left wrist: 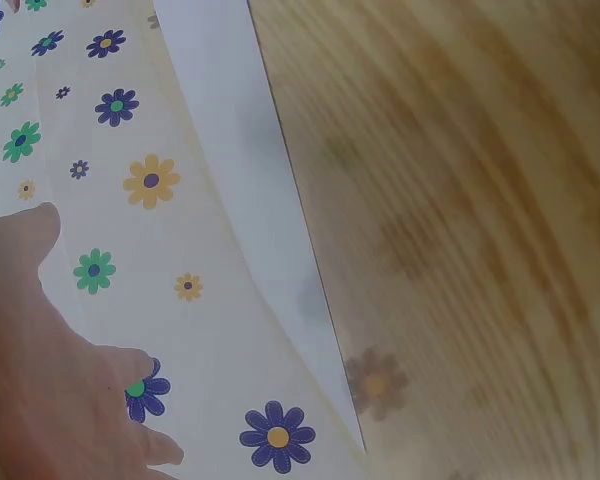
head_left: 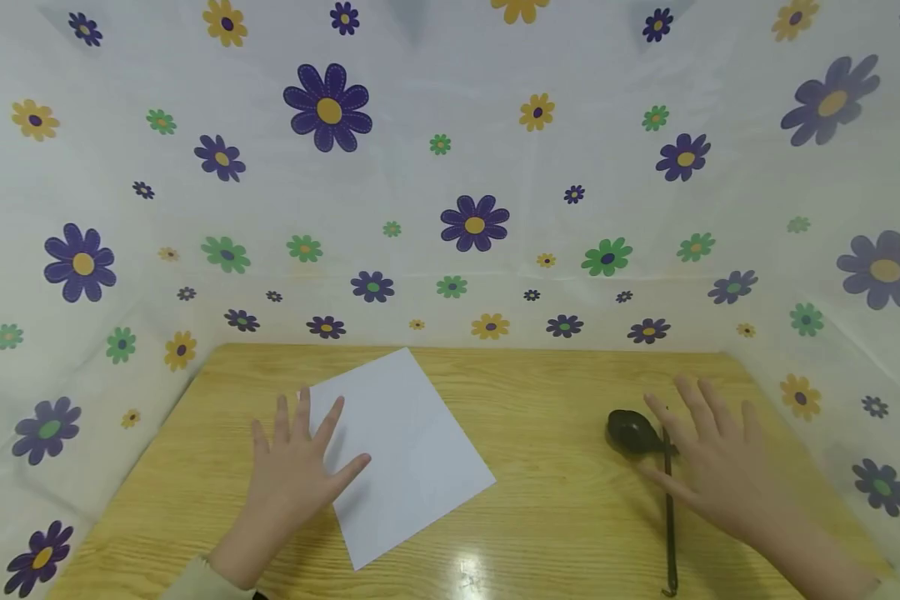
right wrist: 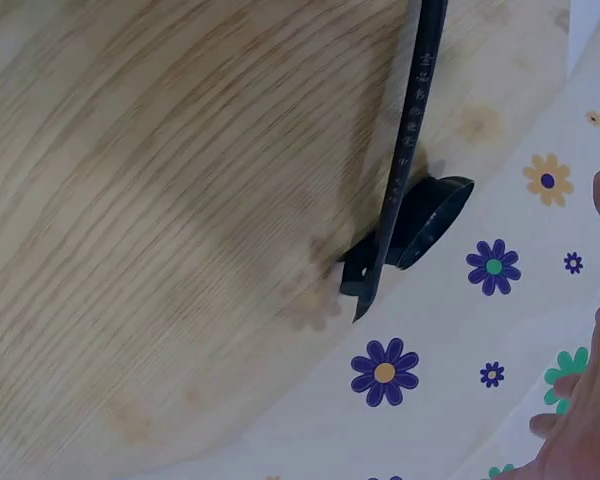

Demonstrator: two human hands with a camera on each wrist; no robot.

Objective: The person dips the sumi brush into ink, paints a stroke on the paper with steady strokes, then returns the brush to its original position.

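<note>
My left hand [head_left: 292, 467] hovers with fingers spread over the left edge of a white sheet of paper [head_left: 412, 467], holding nothing. The sheet lies turned at an angle on the table. On the right, my right hand [head_left: 720, 462] is also spread and holds nothing; it overlaps the handle end of a small black dish [head_left: 632, 432] in the head view. A slim black calligraphy brush [head_left: 671, 525] leans across that dish's handle, a hanging loop at its near end. Pale characters run along the brush [right wrist: 412, 120] in the right wrist view.
The wooden table [head_left: 547, 433] has a glossy grain with a light reflection near its front. White cloth [head_left: 412, 183] printed with purple, yellow and green flowers walls it in at the back and on both sides.
</note>
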